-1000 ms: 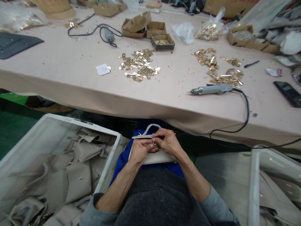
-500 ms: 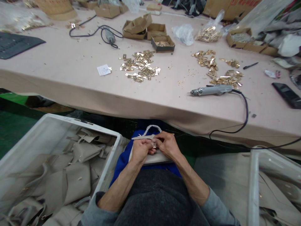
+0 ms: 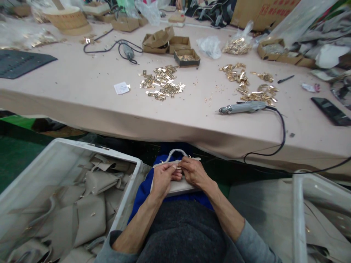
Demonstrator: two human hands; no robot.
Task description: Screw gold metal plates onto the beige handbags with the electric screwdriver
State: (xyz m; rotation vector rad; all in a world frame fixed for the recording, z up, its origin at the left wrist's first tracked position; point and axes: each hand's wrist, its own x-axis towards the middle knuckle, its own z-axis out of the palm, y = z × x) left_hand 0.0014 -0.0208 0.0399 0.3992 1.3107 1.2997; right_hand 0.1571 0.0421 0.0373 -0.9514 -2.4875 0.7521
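Observation:
A light beige handbag lies on my lap over blue cloth, its wrapped handle standing up at the far side. My left hand is closed in a pinch at the top of the bag. Close beside it, my right hand is pinched too, and the fingertips of both meet at a small shiny metal fitting. The fingers cover most of the fitting and the middle of the bag's top strip. Whether the fitting is fastened to the bag cannot be seen.
A crate of beige bags stands left, another crate right. On the table lie an electric screwdriver, gold metal plates, more gold fittings, small cardboard boxes and a phone.
Both hands stay at the bag's top, with the fingers shifted slightly around the fitting. The view has tilted a little, so the table appears lower.

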